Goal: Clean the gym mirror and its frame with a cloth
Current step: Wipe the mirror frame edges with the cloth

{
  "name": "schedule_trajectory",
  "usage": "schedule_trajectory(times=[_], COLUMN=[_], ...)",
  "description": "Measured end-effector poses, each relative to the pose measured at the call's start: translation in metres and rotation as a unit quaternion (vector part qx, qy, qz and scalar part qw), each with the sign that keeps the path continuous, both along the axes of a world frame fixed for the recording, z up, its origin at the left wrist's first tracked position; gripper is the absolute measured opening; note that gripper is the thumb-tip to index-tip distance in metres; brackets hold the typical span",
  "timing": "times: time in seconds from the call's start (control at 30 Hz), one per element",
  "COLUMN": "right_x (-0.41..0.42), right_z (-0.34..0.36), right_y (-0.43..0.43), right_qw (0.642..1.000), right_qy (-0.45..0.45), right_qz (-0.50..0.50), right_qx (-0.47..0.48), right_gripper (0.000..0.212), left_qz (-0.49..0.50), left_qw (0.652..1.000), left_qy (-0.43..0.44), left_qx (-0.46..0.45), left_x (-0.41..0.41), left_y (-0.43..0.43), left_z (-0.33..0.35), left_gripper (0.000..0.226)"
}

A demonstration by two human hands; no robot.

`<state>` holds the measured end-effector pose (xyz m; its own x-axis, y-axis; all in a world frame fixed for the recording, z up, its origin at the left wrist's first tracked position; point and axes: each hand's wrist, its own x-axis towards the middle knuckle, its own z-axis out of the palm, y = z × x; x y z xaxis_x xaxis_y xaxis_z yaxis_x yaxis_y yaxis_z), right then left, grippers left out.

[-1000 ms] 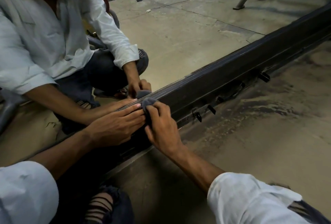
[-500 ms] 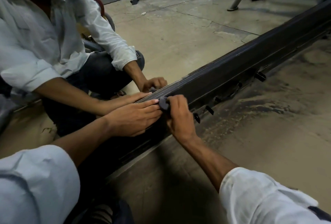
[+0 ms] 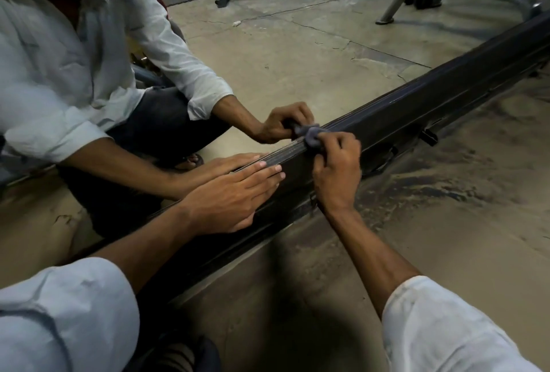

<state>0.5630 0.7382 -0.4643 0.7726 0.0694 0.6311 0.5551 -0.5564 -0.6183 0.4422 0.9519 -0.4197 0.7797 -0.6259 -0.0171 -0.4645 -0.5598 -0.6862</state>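
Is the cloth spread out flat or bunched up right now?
Bunched up. The grey cloth is a small wad pinched in the right hand against the mirror frame.

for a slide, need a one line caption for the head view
Right hand presses a grey cloth on the dark mirror frame; left hand rests flat on the frame.

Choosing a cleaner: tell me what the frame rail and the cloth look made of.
The frame rail looks like dark coated metal: smooth, glossy, ribbed along its top edge; plastic is possible. The cloth pinched in the right hand looks like soft grey matte fabric, bunched into folds.
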Motion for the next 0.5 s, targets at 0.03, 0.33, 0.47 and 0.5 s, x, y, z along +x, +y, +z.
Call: schedule_trajectory(times=[0.03, 0.33, 0.47, 0.5], right_x=[0.004, 0.033, 0.023, 0.017], right_z=[0.002, 0.002, -0.008, -0.010], right_y=[-0.002, -0.035, -0.026, -0.022], right_qw=[1.000, 0.995, 0.996, 0.994], right_qy=[0.015, -0.030, 0.017, 0.019], right_qz=[-0.017, 0.082, 0.083, 0.101], right_qx=[0.011, -0.040, 0.023, 0.024], right_gripper=[0.027, 0.042, 0.042, 0.044], left_qz=[0.002, 0.008, -0.003, -0.004], left_qw=[1.000, 1.000, 0.998, 0.998], left_qy=[0.003, 0.023, 0.034, 0.034], left_qx=[-0.001, 0.015, 0.046, 0.052], left_x=[0.000, 0.006, 0.040, 0.047], left_y=[0.000, -0.012, -0.034, -0.036], left_z=[0.001, 0.008, 0.015, 0.015], left_gripper=[0.076, 0.078, 0.083, 0.083])
